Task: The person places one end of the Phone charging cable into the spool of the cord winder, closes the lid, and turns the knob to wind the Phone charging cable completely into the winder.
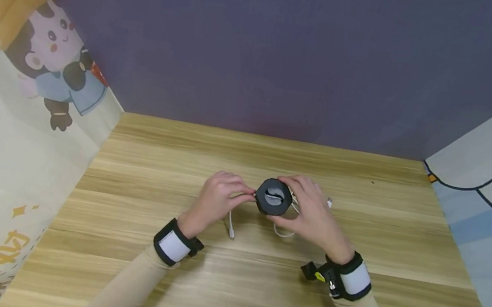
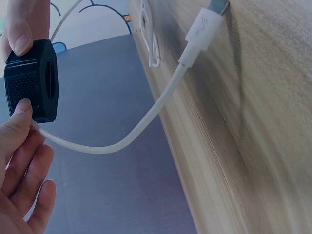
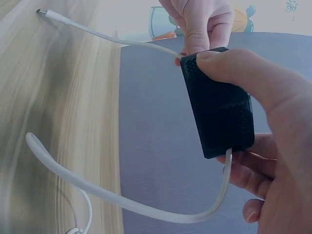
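A black hexagonal cable winder (image 1: 272, 209) is held above the table, with white cable visible in the S-shaped slot of its round grey core. My right hand (image 1: 307, 215) grips it by the rim, thumb on one side and fingers on the other. At the opposite edge, my left hand (image 1: 224, 197) pinches the white charging cable (image 2: 100, 149) where it leaves the winder, its thumb touching the casing. That cable end hangs down to a plug (image 1: 231, 233) with a metal tip. From the winder's right side more cable (image 3: 161, 214) loops down below my right hand.
A wood-grain table (image 1: 158, 265) spreads beneath both hands. Another white plug (image 1: 329, 202) shows just right of my right hand. Behind the table stands a dark blue-grey panel (image 1: 276, 60), with cartoon-printed walls (image 1: 77, 138) on both sides.
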Tool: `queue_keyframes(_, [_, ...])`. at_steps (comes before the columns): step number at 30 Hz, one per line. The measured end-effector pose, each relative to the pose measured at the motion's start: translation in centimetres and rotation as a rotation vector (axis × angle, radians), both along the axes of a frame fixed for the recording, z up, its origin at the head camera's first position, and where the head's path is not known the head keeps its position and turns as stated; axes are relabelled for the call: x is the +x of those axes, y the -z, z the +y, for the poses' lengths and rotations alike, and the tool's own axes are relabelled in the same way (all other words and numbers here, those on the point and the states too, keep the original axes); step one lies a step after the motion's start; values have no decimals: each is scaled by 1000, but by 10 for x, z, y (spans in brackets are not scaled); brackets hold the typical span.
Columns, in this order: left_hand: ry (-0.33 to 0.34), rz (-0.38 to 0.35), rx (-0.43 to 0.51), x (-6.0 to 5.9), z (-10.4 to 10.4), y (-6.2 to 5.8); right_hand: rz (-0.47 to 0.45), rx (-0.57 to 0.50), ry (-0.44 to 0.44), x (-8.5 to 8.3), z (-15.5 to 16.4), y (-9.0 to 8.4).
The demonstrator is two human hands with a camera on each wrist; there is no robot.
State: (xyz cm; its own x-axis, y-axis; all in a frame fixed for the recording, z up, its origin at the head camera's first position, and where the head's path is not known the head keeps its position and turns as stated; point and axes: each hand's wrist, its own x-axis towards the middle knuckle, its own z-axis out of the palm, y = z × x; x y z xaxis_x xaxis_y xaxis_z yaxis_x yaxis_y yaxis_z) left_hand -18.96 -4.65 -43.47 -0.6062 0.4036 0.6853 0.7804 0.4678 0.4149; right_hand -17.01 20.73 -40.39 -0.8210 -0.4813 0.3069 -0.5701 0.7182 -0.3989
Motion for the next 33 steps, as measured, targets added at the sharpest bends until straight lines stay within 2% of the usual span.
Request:
queue_keyframes(8, [8, 10, -8, -1, -1, 0, 6, 5, -1, 1, -1, 1])
queue_keyframes(21, [11, 26, -85, -1, -4, -1, 21, -10, -2, 2, 1, 0])
queue_keyframes(27, [-17, 62, -74, -2, -10, 3, 30, -22, 12, 1, 7, -2])
queue_keyframes(33, [-33, 52, -80, -2, -17, 4, 19, -19, 19, 1, 12, -2])
